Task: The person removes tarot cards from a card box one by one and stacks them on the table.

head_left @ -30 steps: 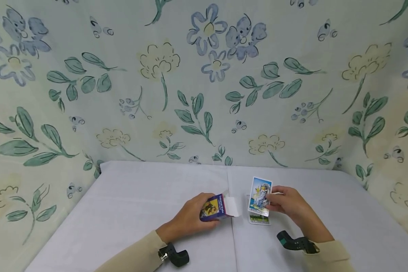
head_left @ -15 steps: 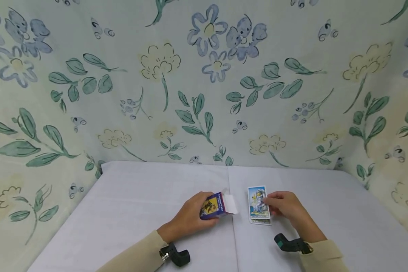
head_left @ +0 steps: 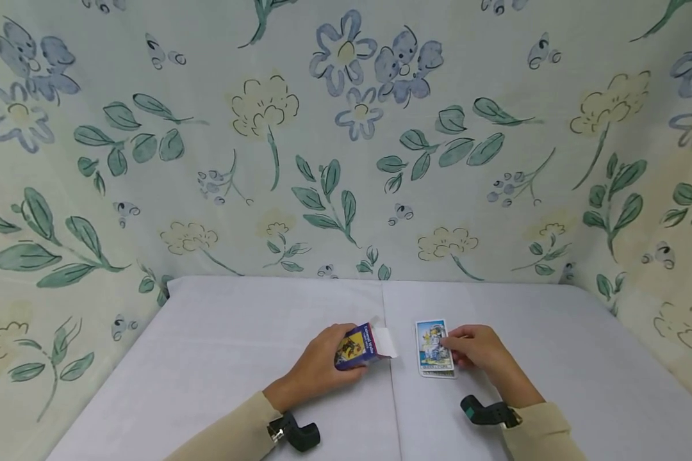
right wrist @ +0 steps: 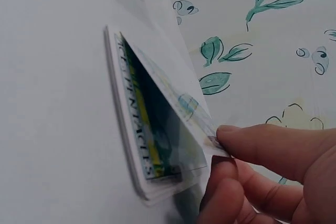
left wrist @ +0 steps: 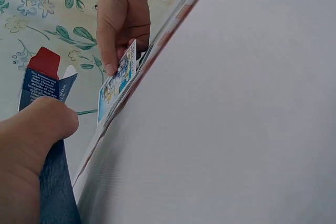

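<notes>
My left hand [head_left: 320, 365] grips a blue and yellow tarot card box [head_left: 352, 347], its white-lined end flap open and pointing right. In the left wrist view the box's red flap [left wrist: 45, 61] stands up beyond my thumb. To the right, my right hand [head_left: 481, 349] pinches the right edge of a tarot card [head_left: 430, 346] with a blue picture. Beneath that card lies a small stack of tarot cards [right wrist: 123, 124], lettered "Pentacles" on its top one. In the right wrist view the held card tilts up from the stack, touching or nearly touching it along the far side.
A white cloth covers the table [head_left: 236, 320], with a fold line running between the box and the cards. Floral fabric [head_left: 323, 128] hangs behind and at both sides. Each wrist wears a black camera mount [head_left: 294, 433].
My right hand has lowered the pinched card and straightened it over the stack, which it now mostly covers. The left hand and box have hardly moved.
</notes>
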Demonstrator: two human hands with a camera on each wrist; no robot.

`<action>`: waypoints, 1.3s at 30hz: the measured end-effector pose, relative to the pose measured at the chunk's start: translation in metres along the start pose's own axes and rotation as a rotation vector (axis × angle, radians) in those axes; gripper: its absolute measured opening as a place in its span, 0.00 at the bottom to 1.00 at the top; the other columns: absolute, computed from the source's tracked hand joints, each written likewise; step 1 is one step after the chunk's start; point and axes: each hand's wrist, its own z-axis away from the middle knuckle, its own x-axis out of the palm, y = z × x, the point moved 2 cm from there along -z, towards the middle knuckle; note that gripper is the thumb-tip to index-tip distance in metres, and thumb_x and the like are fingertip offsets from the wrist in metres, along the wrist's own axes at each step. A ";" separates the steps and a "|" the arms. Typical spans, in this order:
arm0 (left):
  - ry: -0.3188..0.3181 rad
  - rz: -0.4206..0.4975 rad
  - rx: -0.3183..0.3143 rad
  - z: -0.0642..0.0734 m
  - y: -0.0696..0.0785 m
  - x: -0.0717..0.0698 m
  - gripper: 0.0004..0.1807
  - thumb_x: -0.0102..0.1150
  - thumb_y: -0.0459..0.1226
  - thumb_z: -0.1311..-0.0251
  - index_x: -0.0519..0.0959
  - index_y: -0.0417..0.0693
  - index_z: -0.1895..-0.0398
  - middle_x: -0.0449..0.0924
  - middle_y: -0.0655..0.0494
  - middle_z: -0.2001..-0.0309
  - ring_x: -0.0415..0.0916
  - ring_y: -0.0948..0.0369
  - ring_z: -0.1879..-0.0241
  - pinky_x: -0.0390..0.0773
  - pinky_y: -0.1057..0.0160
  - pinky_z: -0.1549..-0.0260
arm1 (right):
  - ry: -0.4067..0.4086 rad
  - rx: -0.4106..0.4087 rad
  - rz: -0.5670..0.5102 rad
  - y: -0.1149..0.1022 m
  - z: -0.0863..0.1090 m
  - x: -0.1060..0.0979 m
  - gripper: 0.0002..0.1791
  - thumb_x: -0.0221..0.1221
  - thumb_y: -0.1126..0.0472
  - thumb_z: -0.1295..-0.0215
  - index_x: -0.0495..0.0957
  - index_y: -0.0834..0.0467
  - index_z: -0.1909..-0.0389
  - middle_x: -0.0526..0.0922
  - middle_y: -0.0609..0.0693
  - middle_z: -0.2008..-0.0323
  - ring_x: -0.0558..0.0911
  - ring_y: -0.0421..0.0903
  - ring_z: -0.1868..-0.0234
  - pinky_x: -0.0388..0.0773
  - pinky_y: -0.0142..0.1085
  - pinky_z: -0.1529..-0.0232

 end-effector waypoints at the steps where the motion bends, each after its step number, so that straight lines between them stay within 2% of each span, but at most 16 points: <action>1: 0.002 -0.001 0.003 0.000 0.000 0.000 0.41 0.69 0.54 0.49 0.65 0.51 0.34 0.73 0.59 0.46 0.70 0.66 0.51 0.74 0.63 0.52 | 0.003 -0.001 0.010 0.000 0.000 0.000 0.18 0.65 0.58 0.40 0.78 0.66 0.55 0.77 0.53 0.74 0.75 0.45 0.75 0.75 0.33 0.74; 13: 0.005 0.001 0.022 0.000 -0.002 0.000 0.41 0.69 0.51 0.51 0.64 0.52 0.34 0.70 0.60 0.48 0.69 0.67 0.53 0.74 0.66 0.54 | 0.019 -0.030 0.082 0.000 0.002 0.001 0.18 0.66 0.60 0.42 0.77 0.67 0.56 0.76 0.55 0.71 0.74 0.46 0.75 0.74 0.34 0.74; 21: -0.005 0.024 0.004 -0.001 0.000 0.001 0.42 0.67 0.48 0.52 0.63 0.52 0.31 0.67 0.59 0.48 0.68 0.65 0.53 0.74 0.66 0.55 | 0.053 -0.045 0.145 0.000 0.002 0.002 0.17 0.67 0.59 0.43 0.77 0.67 0.59 0.76 0.57 0.71 0.74 0.47 0.75 0.73 0.32 0.76; 31: 0.026 -0.024 0.010 -0.001 0.000 0.001 0.43 0.65 0.47 0.53 0.64 0.49 0.30 0.66 0.60 0.51 0.64 0.65 0.55 0.71 0.66 0.56 | 0.089 -0.059 0.189 -0.001 0.005 0.007 0.15 0.67 0.61 0.44 0.75 0.66 0.62 0.76 0.56 0.73 0.75 0.46 0.77 0.73 0.31 0.78; 39: 0.035 -0.050 -0.005 -0.001 0.001 0.000 0.45 0.68 0.47 0.54 0.63 0.49 0.30 0.68 0.59 0.50 0.64 0.64 0.54 0.70 0.63 0.56 | 0.086 -0.076 0.201 -0.005 0.009 0.008 0.15 0.66 0.61 0.43 0.74 0.66 0.63 0.76 0.57 0.73 0.74 0.47 0.77 0.72 0.32 0.78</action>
